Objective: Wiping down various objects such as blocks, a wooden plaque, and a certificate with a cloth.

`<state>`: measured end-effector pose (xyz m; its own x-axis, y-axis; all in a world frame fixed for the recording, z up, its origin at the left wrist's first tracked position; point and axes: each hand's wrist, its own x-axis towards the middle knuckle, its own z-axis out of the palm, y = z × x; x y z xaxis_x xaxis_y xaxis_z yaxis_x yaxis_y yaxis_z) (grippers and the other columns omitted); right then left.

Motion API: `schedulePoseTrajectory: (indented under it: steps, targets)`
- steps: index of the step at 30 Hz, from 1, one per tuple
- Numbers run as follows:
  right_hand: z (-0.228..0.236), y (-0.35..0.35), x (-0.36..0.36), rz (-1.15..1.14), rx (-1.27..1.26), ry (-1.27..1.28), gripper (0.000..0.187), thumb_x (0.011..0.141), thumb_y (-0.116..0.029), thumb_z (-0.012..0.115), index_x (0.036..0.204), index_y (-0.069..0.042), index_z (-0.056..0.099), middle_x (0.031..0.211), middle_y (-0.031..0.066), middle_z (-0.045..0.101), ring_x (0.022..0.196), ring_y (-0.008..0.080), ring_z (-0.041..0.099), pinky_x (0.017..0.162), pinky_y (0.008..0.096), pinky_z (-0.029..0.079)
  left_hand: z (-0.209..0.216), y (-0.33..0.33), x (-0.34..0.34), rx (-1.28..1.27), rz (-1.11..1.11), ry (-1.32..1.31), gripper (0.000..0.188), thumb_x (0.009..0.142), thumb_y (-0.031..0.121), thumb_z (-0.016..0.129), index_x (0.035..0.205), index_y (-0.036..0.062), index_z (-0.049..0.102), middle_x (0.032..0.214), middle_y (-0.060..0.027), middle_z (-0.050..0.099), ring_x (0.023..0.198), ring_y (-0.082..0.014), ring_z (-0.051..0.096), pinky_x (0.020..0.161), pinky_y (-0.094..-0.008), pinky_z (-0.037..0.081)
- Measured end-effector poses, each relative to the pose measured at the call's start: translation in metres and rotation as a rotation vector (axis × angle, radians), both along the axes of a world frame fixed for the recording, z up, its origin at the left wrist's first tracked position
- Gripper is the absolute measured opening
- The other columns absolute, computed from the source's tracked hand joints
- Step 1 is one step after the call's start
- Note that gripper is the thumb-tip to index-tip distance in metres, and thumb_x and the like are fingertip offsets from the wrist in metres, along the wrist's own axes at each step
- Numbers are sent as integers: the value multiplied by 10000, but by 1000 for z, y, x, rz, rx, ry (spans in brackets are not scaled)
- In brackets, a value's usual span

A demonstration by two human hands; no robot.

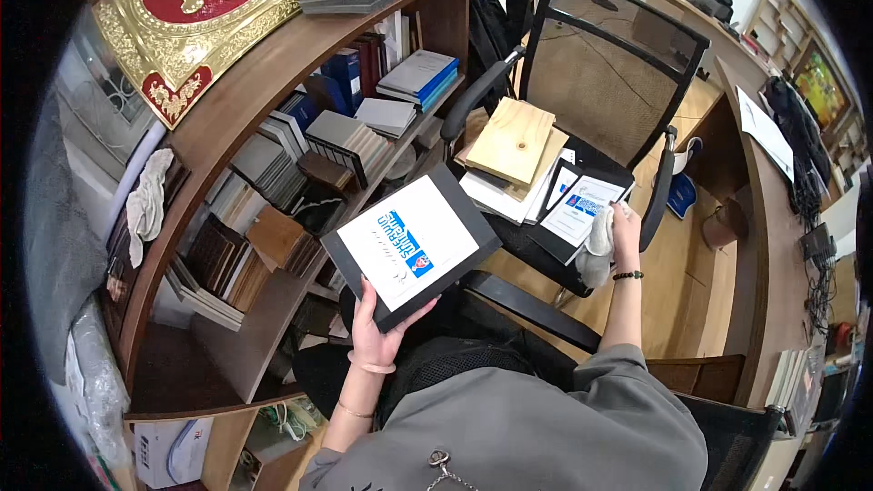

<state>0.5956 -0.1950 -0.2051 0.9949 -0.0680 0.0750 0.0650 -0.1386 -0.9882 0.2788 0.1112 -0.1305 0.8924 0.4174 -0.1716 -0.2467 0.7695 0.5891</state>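
My left hand (pixel 371 332) grips the lower edge of a dark square folder (pixel 455 209), thumb on its face and fingers beneath. A large white label with blue print covers most of that face. It is held up tilted in front of the shelf. To the right, my right hand (pixel 625 232) is closed on a whitish-grey cloth (pixel 597 244). The cloth hangs at the edge of a smaller dark folder (pixel 578 209) with a similar label, which lies on the office chair seat. Whether my fingers also touch that folder is hidden.
On the mesh-backed office chair (pixel 614 55), light wooden boards (pixel 514 138) are stacked on the seat. A low brown bookcase (pixel 218 150) full of books and sample boards stands left, with another white cloth (pixel 148 200) on it. A long desk (pixel 773 173) runs along the right.
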Motion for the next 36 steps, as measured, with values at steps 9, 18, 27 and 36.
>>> schedulePoseTrajectory:
  steps: [9, 18, 27, 36]
  targets:
    - [0, 5, 3, 109, 80, 107, 214, 851, -163, 527, 883, 26, 621, 792, 32, 618, 680, 93, 560, 598, 231, 436, -10, -1, 77, -46, -217, 28, 575, 936, 419, 374, 1359, 48, 253, 1341, -188, 373, 1210, -390, 393, 944, -582, 385]
    - [6, 16, -19, -19, 48, 94, 195, 832, -142, 541, 744, 27, 582, 670, -7, 564, 586, 66, 493, 526, 237, 394, -68, -8, 241, -456, -297, 31, 528, 922, 404, 422, 1314, 58, 355, 1328, -161, 406, 1218, -374, 376, 960, -583, 362]
    - [22, 24, -29, -30, -1, 115, 170, 829, -134, 557, 727, -5, 601, 624, -30, 548, 550, 48, 477, 493, 208, 365, -110, -27, 311, 255, -195, 642, 677, 808, 636, 479, 1185, 74, 471, 1111, -89, 552, 992, -227, 539, 758, -398, 455]
    - [46, 28, -31, 271, 485, 280, 220, 859, -180, 547, 944, 18, 595, 860, 38, 625, 710, 104, 572, 615, 230, 451, -75, 19, 243, 539, -675, 652, 901, 706, 790, 412, 1211, 46, 456, 1005, -75, 593, 865, -185, 586, 761, -320, 464]
